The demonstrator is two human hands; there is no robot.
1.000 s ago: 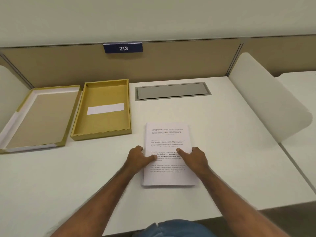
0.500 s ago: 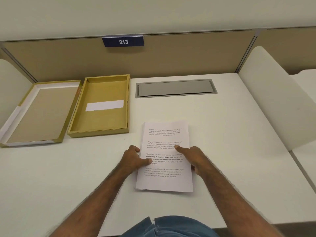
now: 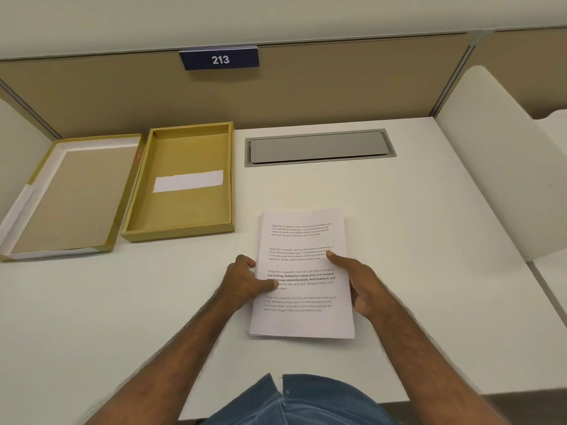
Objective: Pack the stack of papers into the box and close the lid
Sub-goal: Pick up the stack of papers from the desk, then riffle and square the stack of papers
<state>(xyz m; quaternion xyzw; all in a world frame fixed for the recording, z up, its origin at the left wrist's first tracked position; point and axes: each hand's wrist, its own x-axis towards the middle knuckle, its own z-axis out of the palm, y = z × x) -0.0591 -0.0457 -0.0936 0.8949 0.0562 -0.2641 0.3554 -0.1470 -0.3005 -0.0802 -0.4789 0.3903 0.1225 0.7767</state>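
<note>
A stack of printed white papers (image 3: 302,237) lies on the white desk in front of me. My left hand (image 3: 245,280) holds its left edge, thumb on top of the sheet. My right hand (image 3: 357,282) holds its right edge, thumb pressed on the page and fingers under the side. The open yellow box (image 3: 184,216) stands to the upper left of the stack, with a white strip of paper (image 3: 187,180) on its bottom. Its lid (image 3: 70,194) lies upside down to the left of the box.
A grey cable hatch (image 3: 319,147) is set into the desk behind the stack. A beige partition (image 3: 337,84) with a blue "213" sign (image 3: 219,59) closes the back. A white curved divider (image 3: 497,161) stands at the right.
Both hands have slid from the top of the stack out to its side edges. The stack has turned slightly and my view has tilted down and nearer.
</note>
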